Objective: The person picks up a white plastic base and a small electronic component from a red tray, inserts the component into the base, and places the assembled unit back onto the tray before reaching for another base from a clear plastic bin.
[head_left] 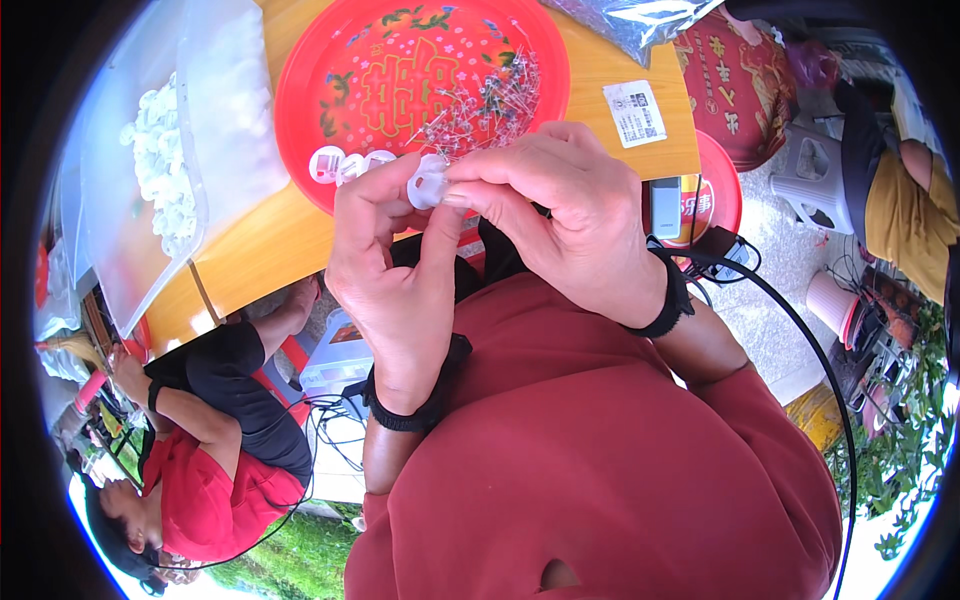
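Note:
My left hand is closed around a small white translucent plastic cap, held between thumb and fingers over the near rim of a round red tray. Against the cap's right edge, the thumb and forefinger of my right hand are pinched together; what sits between them is too small to make out. Just beyond my left fingers, a few white round pieces lie near the tray's rim. A loose heap of small parts with thin wire legs covers the right side of the tray.
On the table's left lies a clear plastic bag with many white pieces. A white label sticks to the wooden table. A black cable runs by my right arm. Another person in red sits at the left.

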`<state>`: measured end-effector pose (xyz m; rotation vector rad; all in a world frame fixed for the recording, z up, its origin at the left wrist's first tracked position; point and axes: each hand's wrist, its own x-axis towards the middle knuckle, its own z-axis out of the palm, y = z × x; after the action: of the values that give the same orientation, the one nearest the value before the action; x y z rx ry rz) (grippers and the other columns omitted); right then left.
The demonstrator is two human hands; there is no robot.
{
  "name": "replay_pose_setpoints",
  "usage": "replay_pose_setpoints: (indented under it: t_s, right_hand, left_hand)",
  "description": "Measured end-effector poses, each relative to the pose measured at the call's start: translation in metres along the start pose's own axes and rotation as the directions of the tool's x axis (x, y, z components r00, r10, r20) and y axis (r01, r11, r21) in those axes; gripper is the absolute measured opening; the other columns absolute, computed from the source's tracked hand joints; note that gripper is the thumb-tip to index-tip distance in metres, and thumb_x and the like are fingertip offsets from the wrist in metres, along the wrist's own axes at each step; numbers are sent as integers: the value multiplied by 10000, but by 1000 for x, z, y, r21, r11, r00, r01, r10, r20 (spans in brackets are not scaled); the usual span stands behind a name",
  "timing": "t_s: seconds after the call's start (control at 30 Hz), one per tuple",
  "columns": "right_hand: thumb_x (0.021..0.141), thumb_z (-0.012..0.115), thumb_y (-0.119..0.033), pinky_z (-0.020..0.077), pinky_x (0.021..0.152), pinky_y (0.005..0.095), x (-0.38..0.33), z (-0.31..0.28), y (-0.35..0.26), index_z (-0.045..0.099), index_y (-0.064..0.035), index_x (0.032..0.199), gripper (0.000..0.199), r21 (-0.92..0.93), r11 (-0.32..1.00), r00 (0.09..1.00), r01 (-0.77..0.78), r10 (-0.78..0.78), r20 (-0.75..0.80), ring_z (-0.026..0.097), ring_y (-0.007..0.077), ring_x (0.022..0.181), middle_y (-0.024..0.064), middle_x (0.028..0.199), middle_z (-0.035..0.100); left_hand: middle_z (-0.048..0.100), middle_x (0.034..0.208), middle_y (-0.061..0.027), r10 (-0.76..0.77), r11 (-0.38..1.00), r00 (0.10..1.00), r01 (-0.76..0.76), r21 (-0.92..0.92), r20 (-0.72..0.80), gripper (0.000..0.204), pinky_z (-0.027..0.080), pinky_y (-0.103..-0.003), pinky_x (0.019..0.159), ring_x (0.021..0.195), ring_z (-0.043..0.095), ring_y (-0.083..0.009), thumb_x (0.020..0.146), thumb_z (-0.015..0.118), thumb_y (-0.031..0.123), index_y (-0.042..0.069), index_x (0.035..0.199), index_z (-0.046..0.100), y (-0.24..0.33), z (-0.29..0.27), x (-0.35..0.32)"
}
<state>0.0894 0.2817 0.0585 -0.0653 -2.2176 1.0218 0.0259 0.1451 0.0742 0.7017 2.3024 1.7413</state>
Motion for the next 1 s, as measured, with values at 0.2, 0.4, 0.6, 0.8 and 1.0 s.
replay_pose_setpoints:
  t_s: [0.2, 0.4, 0.6, 0.8, 1.0]
  right_hand:
    - [805, 731, -119, 471, 589, 309, 8, -14, -6, 637, -41, 1054, 277, 319, 898, 951, -303, 261, 166, 616, 196, 652, 83, 848, 665]
    - [808, 739, -140, 511, 637, 298, 8, -14, -6, 633, -24, 1091, 324, 377, 858, 933, -348, 277, 231, 638, 210, 710, 107, 908, 680]
    - [807, 742, -139, 524, 671, 305, 7, -14, -1, 646, -16, 1061, 299, 416, 836, 928, -357, 266, 262, 661, 228, 790, 109, 927, 684]
    - [803, 739, -132, 523, 706, 318, 6, -11, 0, 645, -20, 1046, 284, 443, 832, 937, -333, 237, 258, 663, 259, 846, 108, 961, 680]
    - [795, 737, -140, 523, 720, 339, 6, -10, 2, 631, -23, 1049, 299, 399, 879, 953, -262, 169, 253, 655, 284, 861, 110, 971, 671]
  left_hand:
    - [627, 1008, -44, -107, 967, 992, 121, -226, 74, 346, 511, -230, 777, 914, 620, -91, 835, 678, -62, 3, 1147, 543, 1, -5, 0]
    - [624, 1016, -48, -93, 962, 992, 111, -251, 83, 347, 508, -232, 783, 900, 616, -89, 832, 683, -61, 7, 1139, 536, 2, -5, -2]
    - [626, 1013, -48, -17, 987, 998, 26, -156, 56, 333, 521, -240, 771, 889, 632, -104, 815, 696, -71, -4, 1112, 561, 0, -5, -5]
    - [622, 1003, -67, 63, 996, 998, -63, -59, 2, 326, 527, -243, 761, 889, 645, -120, 785, 685, -121, -17, 1076, 579, -1, -5, -6]
    - [614, 990, -66, 92, 995, 995, -93, -37, -33, 338, 529, -245, 757, 885, 649, -125, 772, 692, -125, -11, 1070, 582, -3, -4, -8]
